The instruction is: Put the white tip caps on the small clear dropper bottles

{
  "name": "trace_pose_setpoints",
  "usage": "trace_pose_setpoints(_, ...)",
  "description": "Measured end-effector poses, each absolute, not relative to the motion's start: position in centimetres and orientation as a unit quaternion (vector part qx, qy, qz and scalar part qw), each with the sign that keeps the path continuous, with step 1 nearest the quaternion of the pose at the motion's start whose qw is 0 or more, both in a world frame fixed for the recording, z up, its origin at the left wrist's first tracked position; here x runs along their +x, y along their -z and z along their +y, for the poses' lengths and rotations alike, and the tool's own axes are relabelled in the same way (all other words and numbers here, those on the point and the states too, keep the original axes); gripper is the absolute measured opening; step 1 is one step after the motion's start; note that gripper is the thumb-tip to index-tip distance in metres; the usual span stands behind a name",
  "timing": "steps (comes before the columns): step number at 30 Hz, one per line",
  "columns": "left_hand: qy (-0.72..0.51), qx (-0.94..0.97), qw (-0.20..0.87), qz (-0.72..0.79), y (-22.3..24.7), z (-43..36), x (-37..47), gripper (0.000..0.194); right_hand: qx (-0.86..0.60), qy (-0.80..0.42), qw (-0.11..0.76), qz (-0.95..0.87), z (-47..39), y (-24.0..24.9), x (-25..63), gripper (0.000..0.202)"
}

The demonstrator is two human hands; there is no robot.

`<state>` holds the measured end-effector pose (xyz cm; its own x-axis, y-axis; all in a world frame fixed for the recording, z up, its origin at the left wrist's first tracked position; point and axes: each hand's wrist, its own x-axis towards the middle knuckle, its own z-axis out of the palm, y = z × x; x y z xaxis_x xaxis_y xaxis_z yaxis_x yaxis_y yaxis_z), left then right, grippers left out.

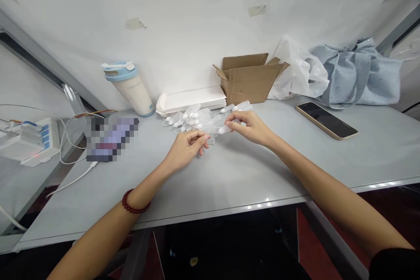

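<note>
A pile of small translucent plastic bottles (200, 117) with white pointed tips and thin loops lies on the grey table in front of me. My right hand (251, 127) pinches one small translucent bottle (224, 130) between thumb and fingertips at the pile's right side, its white tip pointing left. Close by on the left, my left hand (188, 146) has thumb and fingers pressed together at the pile's front edge. Whatever sits in that pinch is too small to make out. Another bottle lies partly behind the left fingertips.
Behind the pile are a stack of white trays (197, 97) and an open cardboard box (251, 81). A cup (134, 92) and a pixelated phone (113, 140) stand left. To the right are a plastic bag (297, 72), a blue cloth bag (361, 74) and a phone (326, 120).
</note>
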<state>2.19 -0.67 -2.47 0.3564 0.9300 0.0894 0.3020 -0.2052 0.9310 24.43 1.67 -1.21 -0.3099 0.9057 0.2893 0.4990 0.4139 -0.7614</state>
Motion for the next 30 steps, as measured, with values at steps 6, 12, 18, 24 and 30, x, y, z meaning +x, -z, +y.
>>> trace_pose_setpoints(6,-0.352,0.683,0.463,0.441,2.23,-0.66,2.21,0.029,-0.433,-0.371,0.378,-0.73,1.34,0.83,24.33,0.018)
trace_pose_setpoints(12,-0.348,0.684,0.463,0.443,2.02,-0.7,2.26,0.033,-0.426,-0.383,0.374,-0.729,1.38,0.92,24.26,0.017)
trace_pose_setpoints(18,-0.342,0.683,0.472,0.441,2.07,-0.7,2.31,0.031,-0.422,-0.39,0.374,-0.728,1.43,0.99,24.28,0.017)
trace_pose_setpoints(24,-0.343,0.683,0.478,0.433,2.09,-0.72,2.31,0.034,-0.422,-0.394,0.375,-0.725,1.29,0.8,24.27,0.018)
trace_pose_setpoints(30,-0.342,0.679,0.486,0.432,2.08,-0.75,2.37,0.034,-0.425,-0.385,0.37,-0.731,1.32,0.89,24.29,0.019)
